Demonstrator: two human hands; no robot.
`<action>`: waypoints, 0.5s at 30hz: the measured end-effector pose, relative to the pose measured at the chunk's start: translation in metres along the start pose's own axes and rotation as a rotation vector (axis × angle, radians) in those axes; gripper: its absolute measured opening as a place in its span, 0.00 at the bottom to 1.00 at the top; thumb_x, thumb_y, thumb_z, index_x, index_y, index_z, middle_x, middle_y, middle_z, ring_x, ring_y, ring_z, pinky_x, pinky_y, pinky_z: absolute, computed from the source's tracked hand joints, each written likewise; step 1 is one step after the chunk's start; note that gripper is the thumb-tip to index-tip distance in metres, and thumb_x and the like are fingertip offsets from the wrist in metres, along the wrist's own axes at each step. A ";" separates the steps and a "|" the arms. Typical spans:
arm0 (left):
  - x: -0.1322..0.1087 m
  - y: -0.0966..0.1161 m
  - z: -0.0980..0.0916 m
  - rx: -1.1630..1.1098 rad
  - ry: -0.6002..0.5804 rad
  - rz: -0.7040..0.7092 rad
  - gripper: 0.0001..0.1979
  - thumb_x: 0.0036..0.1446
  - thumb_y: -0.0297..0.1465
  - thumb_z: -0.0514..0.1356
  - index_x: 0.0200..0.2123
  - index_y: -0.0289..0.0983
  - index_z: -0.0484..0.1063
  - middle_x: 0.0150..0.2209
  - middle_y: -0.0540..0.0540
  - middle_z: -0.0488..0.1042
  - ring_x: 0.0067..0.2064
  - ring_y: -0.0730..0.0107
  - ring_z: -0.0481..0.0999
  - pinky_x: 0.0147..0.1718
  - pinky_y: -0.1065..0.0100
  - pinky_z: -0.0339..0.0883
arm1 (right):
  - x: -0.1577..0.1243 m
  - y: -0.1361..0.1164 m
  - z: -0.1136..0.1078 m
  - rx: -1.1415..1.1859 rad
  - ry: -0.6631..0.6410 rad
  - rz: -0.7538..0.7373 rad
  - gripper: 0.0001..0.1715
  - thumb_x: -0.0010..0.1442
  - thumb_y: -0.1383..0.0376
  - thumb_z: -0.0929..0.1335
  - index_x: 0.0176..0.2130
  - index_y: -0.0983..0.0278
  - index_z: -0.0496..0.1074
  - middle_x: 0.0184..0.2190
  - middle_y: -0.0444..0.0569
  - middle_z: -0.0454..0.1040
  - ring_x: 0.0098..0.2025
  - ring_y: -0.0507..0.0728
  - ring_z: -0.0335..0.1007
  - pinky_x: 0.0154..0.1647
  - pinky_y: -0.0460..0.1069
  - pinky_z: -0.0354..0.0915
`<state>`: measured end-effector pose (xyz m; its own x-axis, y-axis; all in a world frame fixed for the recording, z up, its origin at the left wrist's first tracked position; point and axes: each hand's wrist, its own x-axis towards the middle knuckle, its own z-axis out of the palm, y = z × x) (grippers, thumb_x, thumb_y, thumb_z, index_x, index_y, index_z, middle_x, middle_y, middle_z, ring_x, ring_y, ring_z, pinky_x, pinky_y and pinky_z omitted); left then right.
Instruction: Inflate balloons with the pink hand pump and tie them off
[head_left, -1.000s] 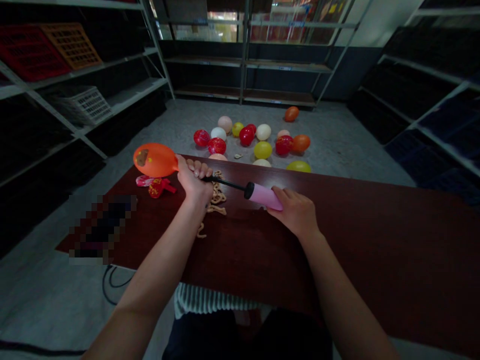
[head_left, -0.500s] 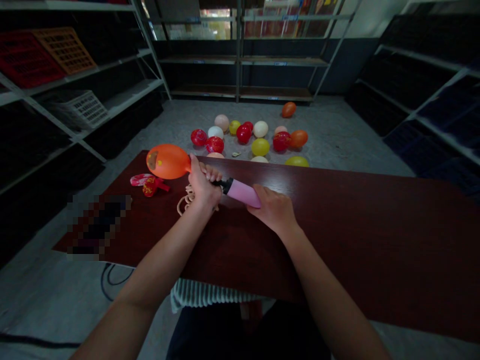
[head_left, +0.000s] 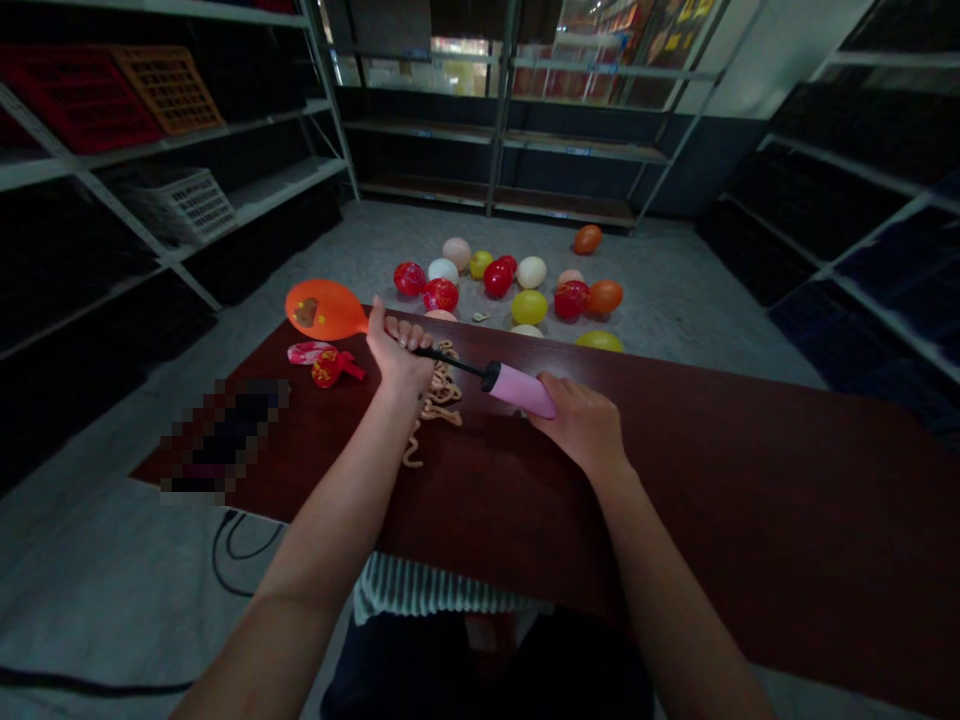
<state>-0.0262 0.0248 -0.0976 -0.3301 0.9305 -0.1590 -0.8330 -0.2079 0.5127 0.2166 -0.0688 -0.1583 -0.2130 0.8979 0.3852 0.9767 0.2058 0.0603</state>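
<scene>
A partly inflated orange balloon with a printed brown and yellow picture points left from my left hand. That hand is closed around the balloon's neck and the front end of a balloon pump; the nozzle itself is hidden by my fingers. The pump's thin black rod shows between my hands, leading to its pink barrel. My right hand is wrapped around the rear of that barrel. Beneath the pump, beside my left wrist, lies a tangle of beige uninflated long balloons or cord.
Flat red balloons lie left on the dark wooden table, near a blurred-out object. Several inflated balloons rest on the floor beyond the table. Metal shelves line the room; one holds a white basket.
My right hand has drawn the pink barrel back to the right, exposing a longer stretch of black rod. My left hand keeps hold of the balloon's neck. The view has shifted slightly.
</scene>
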 end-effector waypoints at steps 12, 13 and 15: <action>0.029 0.014 -0.011 -0.004 0.079 0.054 0.32 0.64 0.38 0.64 0.18 0.39 0.45 0.13 0.58 0.46 0.13 0.80 0.47 0.15 0.70 0.45 | -0.003 0.008 -0.008 -0.079 0.035 -0.036 0.23 0.64 0.52 0.66 0.52 0.63 0.74 0.36 0.52 0.79 0.35 0.60 0.72 0.32 0.51 0.54; 0.028 0.012 -0.011 -0.006 0.086 0.048 0.31 0.65 0.37 0.63 0.18 0.39 0.46 0.13 0.58 0.46 0.13 0.80 0.47 0.15 0.70 0.45 | -0.003 0.008 -0.009 -0.077 0.027 -0.035 0.22 0.64 0.53 0.66 0.51 0.63 0.74 0.36 0.52 0.79 0.34 0.60 0.72 0.32 0.51 0.54; 0.025 0.007 -0.010 -0.017 0.106 0.029 0.29 0.66 0.33 0.61 0.18 0.39 0.46 0.13 0.58 0.46 0.13 0.80 0.47 0.15 0.70 0.45 | -0.003 0.006 -0.010 -0.070 0.010 -0.030 0.22 0.63 0.54 0.67 0.51 0.63 0.74 0.36 0.53 0.79 0.34 0.60 0.72 0.32 0.50 0.53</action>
<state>-0.0444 0.0433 -0.1061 -0.3985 0.8871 -0.2329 -0.8295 -0.2403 0.5041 0.2232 -0.0743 -0.1501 -0.2426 0.8878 0.3911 0.9692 0.2047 0.1366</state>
